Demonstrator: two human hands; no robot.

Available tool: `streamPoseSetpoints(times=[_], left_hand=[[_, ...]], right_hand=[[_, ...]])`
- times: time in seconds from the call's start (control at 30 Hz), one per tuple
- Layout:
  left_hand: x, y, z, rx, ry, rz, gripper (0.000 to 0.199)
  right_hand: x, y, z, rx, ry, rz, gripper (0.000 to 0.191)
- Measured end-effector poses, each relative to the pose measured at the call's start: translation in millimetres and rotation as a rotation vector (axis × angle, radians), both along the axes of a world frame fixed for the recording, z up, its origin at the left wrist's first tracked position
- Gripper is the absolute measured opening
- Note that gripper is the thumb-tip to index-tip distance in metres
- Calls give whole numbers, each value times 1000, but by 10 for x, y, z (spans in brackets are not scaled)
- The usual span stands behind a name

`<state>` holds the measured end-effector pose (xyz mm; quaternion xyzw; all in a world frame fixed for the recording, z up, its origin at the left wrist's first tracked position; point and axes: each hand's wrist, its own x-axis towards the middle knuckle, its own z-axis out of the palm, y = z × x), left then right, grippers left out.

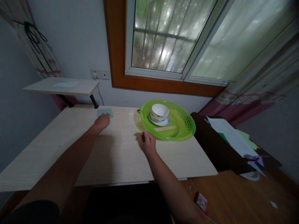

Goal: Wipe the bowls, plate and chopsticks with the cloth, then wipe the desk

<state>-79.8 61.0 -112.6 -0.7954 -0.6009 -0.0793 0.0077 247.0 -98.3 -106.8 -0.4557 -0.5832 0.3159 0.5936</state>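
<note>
My left hand presses down on a light blue cloth near the back of the pale wooden table. Its fingers rest over the cloth's near part. My right hand hovers or rests just in front of a green plastic basket, fingers loosely curled with nothing visible in them. Whether it touches the rim I cannot tell. Inside the basket, stacked white bowls sit on a white plate. Several light wooden chopsticks lie in front of the plate.
A raised shelf on black legs stands at the table's back left, with a pale sheet on it. Wall sockets and a window are behind. To the right, papers lie on a dark brown piece of furniture. A small pink box is on the floor.
</note>
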Motion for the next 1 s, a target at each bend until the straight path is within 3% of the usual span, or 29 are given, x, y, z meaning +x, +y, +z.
streamPoseSetpoints(times=[0.07,0.27,0.43,0.57,0.77,0.9,1.0], left_hand=[[327,51,21,-74,50,15,51],[1246,34,82,-112,41,-186,57],[1591,-146,83,-79,-64,-417,58],[1504,-430,80,-69,-148,-580,56],[1088,-995,80,-178,-216,-684,53],[798,-1252,65,-214,-318,-735,53],[528,-1324,84,-159,-415,-640,53]], right_hand=[[7,6,-16,-3,9,-13,53],[47,7,3,-41,79,-51,58],[70,-7,64,-67,108,-91,62],[54,4,61,-70,54,-118,64],[50,26,76,-1,-45,-92,58],[17,-2,142,114,-296,50,50],[-58,-52,165,228,-592,238,43]])
